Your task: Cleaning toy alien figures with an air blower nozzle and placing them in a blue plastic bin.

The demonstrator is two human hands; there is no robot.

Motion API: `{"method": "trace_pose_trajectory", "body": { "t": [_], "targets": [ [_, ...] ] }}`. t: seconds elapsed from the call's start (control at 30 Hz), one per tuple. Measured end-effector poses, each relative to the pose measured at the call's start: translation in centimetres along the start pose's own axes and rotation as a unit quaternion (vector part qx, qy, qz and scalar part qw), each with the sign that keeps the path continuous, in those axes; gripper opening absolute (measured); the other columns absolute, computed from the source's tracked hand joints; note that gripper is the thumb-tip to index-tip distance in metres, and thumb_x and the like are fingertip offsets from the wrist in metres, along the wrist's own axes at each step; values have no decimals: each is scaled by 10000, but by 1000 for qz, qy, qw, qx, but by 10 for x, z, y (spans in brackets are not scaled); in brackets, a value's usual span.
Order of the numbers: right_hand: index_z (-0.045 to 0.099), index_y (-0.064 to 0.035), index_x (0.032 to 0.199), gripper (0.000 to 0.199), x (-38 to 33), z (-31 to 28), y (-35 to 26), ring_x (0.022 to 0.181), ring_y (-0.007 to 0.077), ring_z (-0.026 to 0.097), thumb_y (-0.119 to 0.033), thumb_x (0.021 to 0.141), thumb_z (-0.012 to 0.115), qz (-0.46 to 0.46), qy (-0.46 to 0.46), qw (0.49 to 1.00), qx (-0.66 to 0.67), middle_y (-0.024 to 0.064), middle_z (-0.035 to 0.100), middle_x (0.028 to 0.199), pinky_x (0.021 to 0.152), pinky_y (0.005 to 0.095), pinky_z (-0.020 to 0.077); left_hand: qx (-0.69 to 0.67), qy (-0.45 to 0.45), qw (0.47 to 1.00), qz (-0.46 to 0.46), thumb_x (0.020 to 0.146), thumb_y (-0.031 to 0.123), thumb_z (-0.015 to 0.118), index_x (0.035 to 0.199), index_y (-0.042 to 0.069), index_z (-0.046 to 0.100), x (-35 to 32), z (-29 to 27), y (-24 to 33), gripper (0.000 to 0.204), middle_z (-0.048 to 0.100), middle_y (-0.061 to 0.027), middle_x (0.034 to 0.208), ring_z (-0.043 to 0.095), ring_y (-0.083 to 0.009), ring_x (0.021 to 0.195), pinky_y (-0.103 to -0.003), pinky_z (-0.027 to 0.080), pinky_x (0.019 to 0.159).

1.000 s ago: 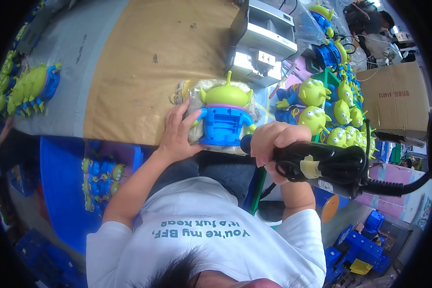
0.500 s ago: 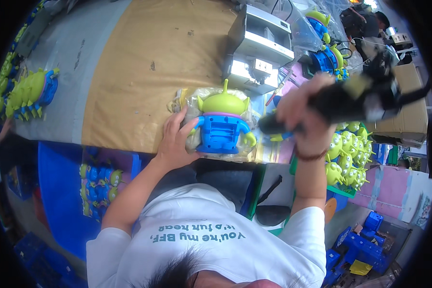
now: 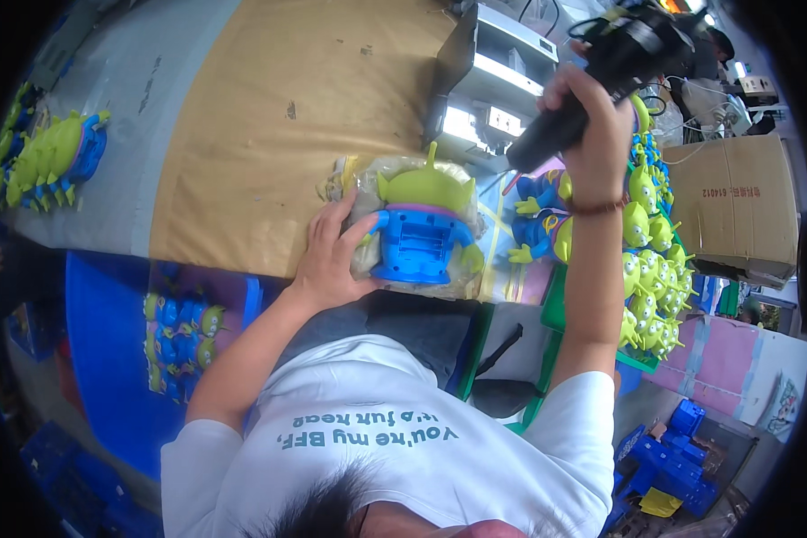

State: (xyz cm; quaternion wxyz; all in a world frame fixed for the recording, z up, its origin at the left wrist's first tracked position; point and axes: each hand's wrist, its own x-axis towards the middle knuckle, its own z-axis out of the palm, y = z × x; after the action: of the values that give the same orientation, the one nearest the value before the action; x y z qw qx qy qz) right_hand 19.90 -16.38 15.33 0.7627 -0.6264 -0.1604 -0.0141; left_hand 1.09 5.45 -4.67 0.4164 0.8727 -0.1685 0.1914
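a green and blue toy figure [image 3: 424,215] lay on a plastic-covered pad [image 3: 366,202] at the centre of the frame, atop the worktop [image 3: 269,134], its slotted compartment [image 3: 424,242] facing up. the left hand [image 3: 330,264] touched its left side, fingers partly spread. toward the upper right, the right hand [image 3: 598,134] had its fingers wrapped around a black tool [image 3: 637,56].

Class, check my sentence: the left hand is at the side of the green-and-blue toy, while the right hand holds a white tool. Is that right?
Not quite: the tool is black, as the head view shows. The right hand does hold it, and the left hand is at the green-and-blue toy's side.
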Motion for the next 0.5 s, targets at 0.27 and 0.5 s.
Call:
{"method": "trace_pose_trajectory", "body": {
  "t": [0.27,0.5],
  "targets": [
    [395,-55,1278,519,-107,55,-22,637,168,532,-138,837,654,-3,-149,988,52,47,506,762,635,343,472,-2,13,1000,3,547,311,882,1375,166,433,-1,0,3,953,329,-212,1458,372,-407,1279,-507,301,1068],
    [426,-97,1185,479,-126,72,-6,623,189,561,-51,804,712,-53,-201,978,16,55,543,752,640,371,491,-6,14,1000,4,549,299,878,1368,158,440,-1,-2,2,940,337,-211,1451,378,-405,1274,-508,304,1066]
  ]
}}
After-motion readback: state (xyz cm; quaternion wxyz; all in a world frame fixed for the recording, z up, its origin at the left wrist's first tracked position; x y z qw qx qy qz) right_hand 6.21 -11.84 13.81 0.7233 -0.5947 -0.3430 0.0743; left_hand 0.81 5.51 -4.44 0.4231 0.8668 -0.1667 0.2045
